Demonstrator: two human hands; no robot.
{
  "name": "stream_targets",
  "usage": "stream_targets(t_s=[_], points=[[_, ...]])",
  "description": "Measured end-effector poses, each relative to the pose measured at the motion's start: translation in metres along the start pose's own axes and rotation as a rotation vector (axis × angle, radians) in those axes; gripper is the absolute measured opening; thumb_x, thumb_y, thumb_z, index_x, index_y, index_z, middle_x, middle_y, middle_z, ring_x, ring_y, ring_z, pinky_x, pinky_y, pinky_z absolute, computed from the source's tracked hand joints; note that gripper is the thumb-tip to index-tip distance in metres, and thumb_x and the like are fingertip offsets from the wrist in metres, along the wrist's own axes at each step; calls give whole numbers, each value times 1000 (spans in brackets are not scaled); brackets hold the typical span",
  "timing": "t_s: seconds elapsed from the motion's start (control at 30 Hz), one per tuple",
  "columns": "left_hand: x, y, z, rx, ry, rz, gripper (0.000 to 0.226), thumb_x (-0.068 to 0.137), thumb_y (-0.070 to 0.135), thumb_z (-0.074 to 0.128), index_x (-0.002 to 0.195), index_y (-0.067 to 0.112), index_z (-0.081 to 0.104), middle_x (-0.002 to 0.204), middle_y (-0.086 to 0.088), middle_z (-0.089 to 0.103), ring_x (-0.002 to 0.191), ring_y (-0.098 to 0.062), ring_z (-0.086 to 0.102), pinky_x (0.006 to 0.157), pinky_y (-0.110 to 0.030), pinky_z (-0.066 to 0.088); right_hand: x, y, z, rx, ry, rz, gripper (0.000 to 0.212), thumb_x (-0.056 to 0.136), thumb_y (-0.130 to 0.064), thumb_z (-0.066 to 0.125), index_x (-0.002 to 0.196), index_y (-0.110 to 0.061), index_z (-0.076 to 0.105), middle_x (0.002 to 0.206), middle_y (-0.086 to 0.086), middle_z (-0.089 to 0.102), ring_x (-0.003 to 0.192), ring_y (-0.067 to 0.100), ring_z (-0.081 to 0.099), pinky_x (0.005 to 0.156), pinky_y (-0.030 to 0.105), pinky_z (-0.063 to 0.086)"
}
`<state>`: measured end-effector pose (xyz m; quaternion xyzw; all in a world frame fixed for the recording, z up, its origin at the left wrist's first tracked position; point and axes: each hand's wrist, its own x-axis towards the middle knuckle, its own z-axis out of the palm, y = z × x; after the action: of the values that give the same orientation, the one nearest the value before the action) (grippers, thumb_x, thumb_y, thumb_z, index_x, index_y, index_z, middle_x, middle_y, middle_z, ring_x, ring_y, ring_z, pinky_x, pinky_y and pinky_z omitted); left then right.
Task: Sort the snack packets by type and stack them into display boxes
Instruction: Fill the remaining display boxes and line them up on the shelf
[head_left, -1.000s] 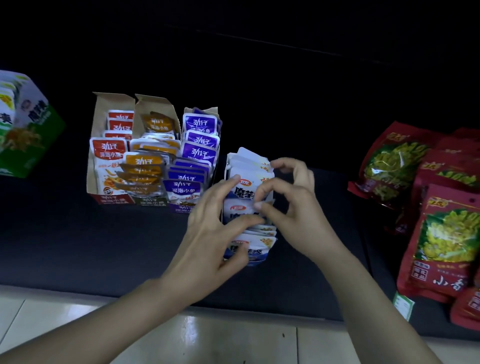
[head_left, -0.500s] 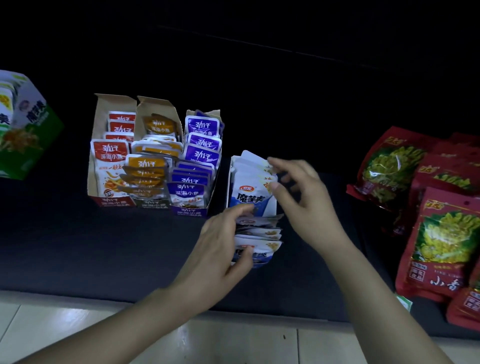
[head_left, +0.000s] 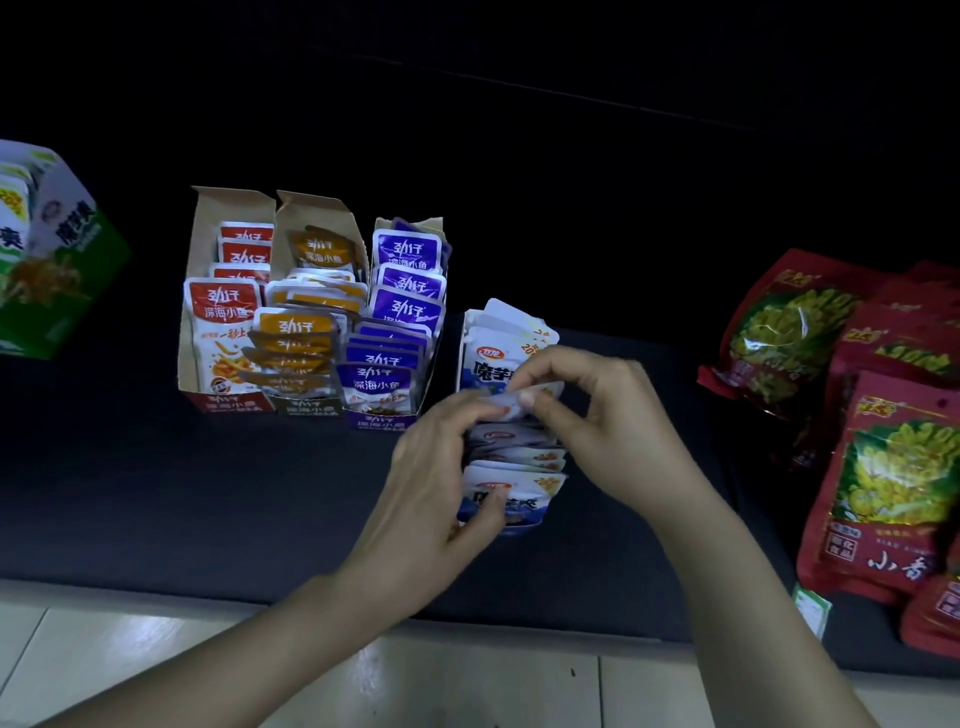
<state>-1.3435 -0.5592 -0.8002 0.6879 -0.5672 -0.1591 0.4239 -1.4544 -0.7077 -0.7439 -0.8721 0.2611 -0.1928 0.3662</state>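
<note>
Packets (head_left: 488, 364) stand in a row near the shelf's (head_left: 156, 493) front edge, beside the filled boxes (head_left: 208, 234). Left hand (head_left: 431, 467) grips the front ones; right hand (head_left: 613, 431) pinches one's top seam. Light, limp, likely slippery: the flat sealed edge seems the surest hold.

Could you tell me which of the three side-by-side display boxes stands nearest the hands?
The purple-packet box, rightmost of the three; the orange-packet box and red-packet box stand farther left.

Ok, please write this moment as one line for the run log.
step: stacking | left hand: holds blue-white packet row | right hand: pinches one packet | display boxes: at left, filled
</note>
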Motion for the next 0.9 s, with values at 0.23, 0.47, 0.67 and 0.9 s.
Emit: stream_targets(t_s=[0.23, 0.47, 0.67, 0.9], points=[[10, -4, -1, 103, -45, -15, 65, 86, 41, 52, 145, 28, 29, 133, 13, 36, 131, -7, 30, 109, -21, 22, -5, 6, 8, 258, 71, 93, 33, 94, 3, 48, 97, -17, 75, 99, -6, 72, 97, 6, 67, 82, 25, 54], [7, -6, -2, 94, -60, -3, 54, 88, 41, 51, 139, 30, 35, 133, 14, 36, 131, -11, 31, 110, -25, 24, 25, 30, 12, -83, 196, -18, 29, 90, -12, 67, 119, -18, 68, 109, -4, 51, 102, 10, 48, 88, 21, 43], [7, -7, -2, 77, -82, -9, 54, 89, 41, 51, 139, 31, 35, 135, 13, 35, 131, -13, 31, 107, -24, 29, 41, 34, 9, -272, 156, -72, 16, 83, -15, 75, 99, -14, 72, 101, -1, 46, 100, 12, 41, 86, 19, 39], [5, -7, -1, 106, -49, -11, 51, 91, 44, 49, 139, 34, 34, 147, 8, 20, 138, -13, 20, 110, -35, 32, 35, 30, -5, -300, 80, -162, 11, 89, -16, 68, 96, -9, 74, 112, 1, 52, 108, 10, 41, 88, 24, 42]])
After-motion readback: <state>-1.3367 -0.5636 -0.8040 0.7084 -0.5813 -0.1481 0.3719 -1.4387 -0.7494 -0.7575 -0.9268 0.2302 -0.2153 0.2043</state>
